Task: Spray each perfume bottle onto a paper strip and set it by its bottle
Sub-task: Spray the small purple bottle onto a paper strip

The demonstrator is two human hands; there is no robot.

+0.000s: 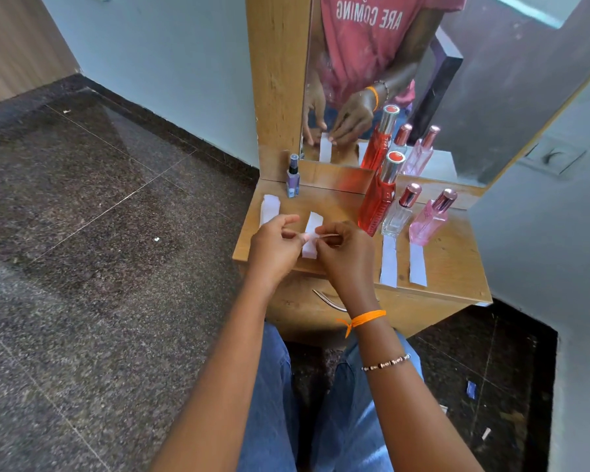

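I hold both arms forward; my left hand (276,248) and right hand (343,252) together pinch one paper strip (312,229) above the table (450,253).

Bright, even daylight, soft shadows, wide-angle bending at edges, slight overall softness.

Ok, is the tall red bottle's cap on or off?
On: the red perfume bottle stands upright, its silver cap seated on top.

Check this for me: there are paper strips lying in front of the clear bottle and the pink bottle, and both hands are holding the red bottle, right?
Not quite. In the head view the left hand and right hand hold a paper strip, not the red bottle, which stands untouched. Strips do lie before the clear bottle and pink bottle.
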